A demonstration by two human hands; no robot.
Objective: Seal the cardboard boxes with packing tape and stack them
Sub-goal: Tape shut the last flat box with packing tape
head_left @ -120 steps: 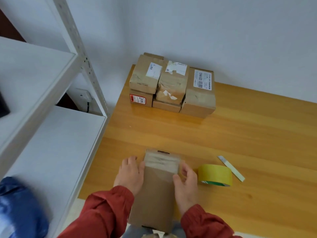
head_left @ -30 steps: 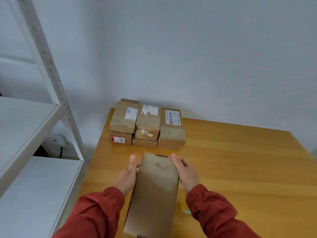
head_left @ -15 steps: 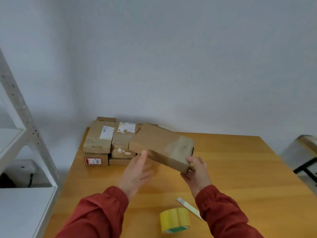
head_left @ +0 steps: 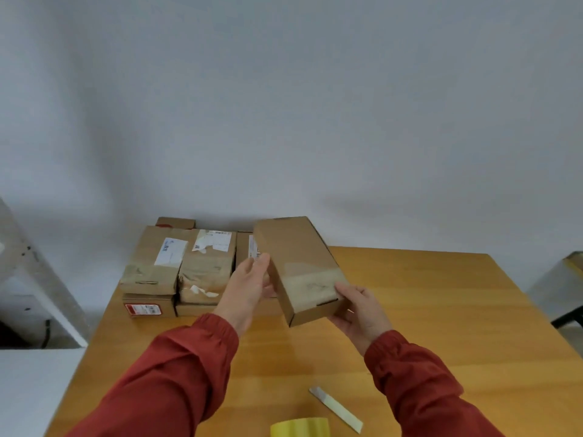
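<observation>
So we've got the taped box (head_left: 303, 266) up off the desk (head_left: 441, 310), tilted, at the right end of the stack of sealed boxes (head_left: 176, 266) in the far left corner. Our right hand (head_left: 359, 307) curls its fingers round the near end to carry it. Our left hand (head_left: 249, 285) lies flat, fingers mostly straight, on the left side, probably just to steer. The tape roll (head_left: 299, 427) and cutter (head_left: 336, 408) sit by the near edge, out of the way.

Plain grey-white wall (head_left: 284, 105) behind. Wooden worktop (head_left: 441, 310) abuts it. White metal shelf unit (head_left: 28, 272) stands at left. Partial furniture (head_left: 568, 279) at right edge, unidentifiable. Lighting soft, even.
</observation>
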